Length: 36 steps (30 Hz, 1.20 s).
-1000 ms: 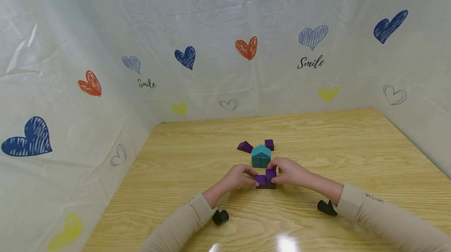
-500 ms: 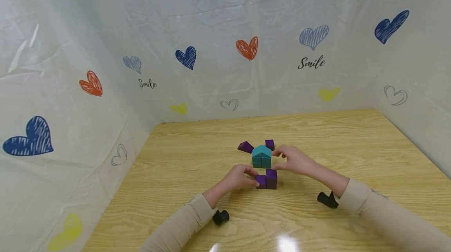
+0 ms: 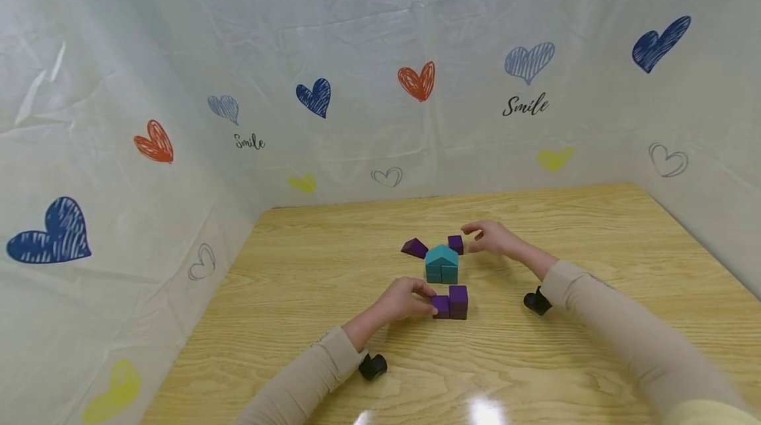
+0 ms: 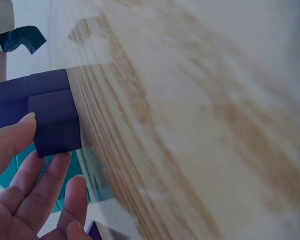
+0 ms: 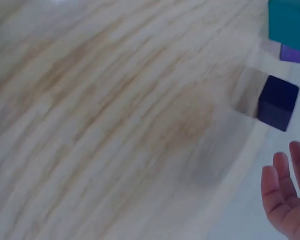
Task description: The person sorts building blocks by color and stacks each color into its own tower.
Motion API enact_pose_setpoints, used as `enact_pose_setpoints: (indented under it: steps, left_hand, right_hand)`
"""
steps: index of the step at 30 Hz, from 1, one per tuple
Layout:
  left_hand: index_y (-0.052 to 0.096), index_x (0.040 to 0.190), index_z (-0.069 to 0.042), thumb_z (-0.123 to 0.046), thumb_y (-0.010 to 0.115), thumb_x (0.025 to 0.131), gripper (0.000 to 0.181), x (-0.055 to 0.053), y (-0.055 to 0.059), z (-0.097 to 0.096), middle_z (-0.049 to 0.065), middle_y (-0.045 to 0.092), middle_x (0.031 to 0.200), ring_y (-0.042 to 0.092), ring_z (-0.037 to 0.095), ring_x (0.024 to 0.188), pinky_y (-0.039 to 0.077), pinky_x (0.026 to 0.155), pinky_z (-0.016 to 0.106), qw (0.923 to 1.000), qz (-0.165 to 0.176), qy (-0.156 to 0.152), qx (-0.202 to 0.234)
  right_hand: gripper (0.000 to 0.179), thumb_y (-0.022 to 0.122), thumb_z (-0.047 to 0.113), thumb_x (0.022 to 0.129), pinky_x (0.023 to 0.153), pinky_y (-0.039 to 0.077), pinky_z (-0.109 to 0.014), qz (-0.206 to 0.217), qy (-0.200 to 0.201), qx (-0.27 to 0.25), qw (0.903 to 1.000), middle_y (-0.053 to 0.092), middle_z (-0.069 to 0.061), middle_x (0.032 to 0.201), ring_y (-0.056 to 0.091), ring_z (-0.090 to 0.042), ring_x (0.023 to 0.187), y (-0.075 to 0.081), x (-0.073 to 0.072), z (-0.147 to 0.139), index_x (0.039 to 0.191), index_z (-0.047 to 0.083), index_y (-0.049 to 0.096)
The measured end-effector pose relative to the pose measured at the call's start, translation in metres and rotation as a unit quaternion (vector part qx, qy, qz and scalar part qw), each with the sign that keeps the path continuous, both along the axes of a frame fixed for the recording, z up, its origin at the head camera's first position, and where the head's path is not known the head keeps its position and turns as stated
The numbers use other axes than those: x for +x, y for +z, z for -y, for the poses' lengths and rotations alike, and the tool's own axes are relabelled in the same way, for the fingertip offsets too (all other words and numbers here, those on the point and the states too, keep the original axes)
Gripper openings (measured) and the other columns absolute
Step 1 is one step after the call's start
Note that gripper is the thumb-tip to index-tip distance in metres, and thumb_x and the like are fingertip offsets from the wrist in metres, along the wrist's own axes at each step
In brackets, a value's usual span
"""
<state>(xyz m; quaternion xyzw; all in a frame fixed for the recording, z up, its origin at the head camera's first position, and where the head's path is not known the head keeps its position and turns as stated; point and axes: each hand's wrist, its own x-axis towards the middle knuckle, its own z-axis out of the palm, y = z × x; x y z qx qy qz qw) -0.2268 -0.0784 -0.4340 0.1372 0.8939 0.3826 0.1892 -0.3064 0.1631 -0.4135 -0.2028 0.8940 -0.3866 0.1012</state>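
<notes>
In the head view my left hand (image 3: 404, 298) holds a low purple block (image 3: 440, 306) between thumb and fingers. A taller purple stack (image 3: 458, 301) stands against that block's right side. The left wrist view shows thumb and fingertips on two sides of the held purple block (image 4: 56, 120). Farther back, my right hand (image 3: 496, 238) hovers just right of a purple cube (image 3: 455, 244), fingers spread and holding nothing. In the right wrist view a gap separates the fingers from the dark purple cube (image 5: 278, 103). Teal blocks (image 3: 442, 265) form a small house with a triangular top.
A purple triangular block (image 3: 414, 248) lies left of the teal house. All the blocks rest on a wood-grain table (image 3: 321, 246). Behind rises a white sheet (image 3: 357, 141) printed with hearts. Black wrist-worn pieces (image 3: 372, 367) sit beneath both cuffs.
My right hand let go of the taller purple stack and moved back past the teal house to the rear purple cube. The left hand stayed on its block.
</notes>
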Motion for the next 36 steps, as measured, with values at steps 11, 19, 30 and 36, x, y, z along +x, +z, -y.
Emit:
enact_pose_setpoints:
  steps: [11, 19, 30, 36]
  left_hand:
    - [0.069, 0.097, -0.011, -0.016, 0.076, 0.075, 0.023, -0.002, 0.001, 0.002, -0.002, 0.065, 0.094, 0.058, 0.016, 0.094, 0.047, 0.084, 0.032, 0.9999, -0.006, 0.002, -0.009]
    - [0.069, 0.098, -0.011, -0.017, 0.075, 0.076, 0.023, -0.002, 0.000, 0.003, -0.002, 0.065, 0.094, 0.058, 0.015, 0.094, 0.047, 0.083, 0.031, 0.9999, -0.007, -0.007, -0.003]
    - [0.069, 0.098, -0.012, -0.017, 0.076, 0.075, 0.024, -0.002, 0.000, 0.002, -0.003, 0.065, 0.095, 0.058, 0.014, 0.093, 0.047, 0.083, 0.030, 1.0000, -0.003, -0.006, -0.006]
    - [0.069, 0.097, -0.011, -0.016, 0.076, 0.075, 0.024, 0.000, 0.002, 0.001, -0.003, 0.065, 0.095, 0.058, 0.014, 0.093, 0.047, 0.082, 0.030, 0.9999, -0.005, -0.006, -0.008]
  right_hand:
    - [0.049, 0.063, 0.006, 0.084, 0.090, 0.043, -0.046, 0.041, -0.023, -0.007, 0.9989, 0.047, -0.027, 0.126, 0.050, -0.039, 0.110, -0.012, -0.019, 0.012, 0.127, -0.009, 0.046]
    - [0.039, 0.065, 0.006, 0.082, 0.089, 0.043, -0.046, 0.007, -0.035, 0.040, 0.9985, 0.057, -0.025, 0.114, 0.051, -0.038, 0.106, -0.018, -0.024, 0.017, 0.117, -0.007, 0.056]
    - [0.040, 0.065, 0.010, 0.082, 0.079, 0.047, -0.040, -0.002, -0.065, 0.019, 0.9977, 0.058, -0.025, 0.112, 0.057, -0.032, 0.095, -0.012, -0.017, 0.011, 0.116, -0.008, 0.056]
    - [0.044, 0.065, 0.013, 0.083, 0.071, 0.048, -0.035, -0.009, -0.077, 0.008, 0.9969, 0.056, -0.026, 0.111, 0.057, -0.032, 0.091, 0.008, -0.004, 0.002, 0.119, -0.010, 0.054]
